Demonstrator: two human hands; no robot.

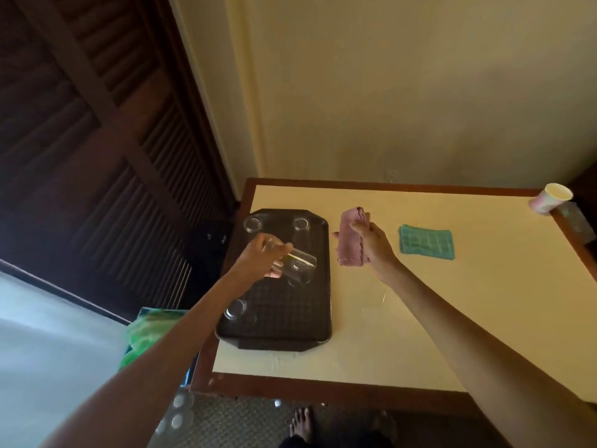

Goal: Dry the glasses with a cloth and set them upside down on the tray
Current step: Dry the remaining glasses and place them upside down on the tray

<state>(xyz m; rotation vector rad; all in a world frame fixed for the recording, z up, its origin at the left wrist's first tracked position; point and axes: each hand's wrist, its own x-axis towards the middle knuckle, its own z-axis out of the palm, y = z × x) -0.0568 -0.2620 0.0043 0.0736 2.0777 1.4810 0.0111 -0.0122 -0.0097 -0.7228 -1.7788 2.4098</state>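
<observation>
I see one table (420, 318) with one dark tray (290, 321) at its left end. Two cloths: the pink cloth (349, 247) is clutched in my right hand (374, 244) just right of the tray, the teal cloth (426, 242) lies farther right. My left hand (258, 257) grips one tilted glass (302, 261) above the tray — three more glasses (253, 223) stand on it.

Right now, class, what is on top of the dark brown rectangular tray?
On the tray stand a far-left clear glass, a far-right glass and a near glass. The left hand holds a tilted glass above, hiding the tray's middle.
</observation>
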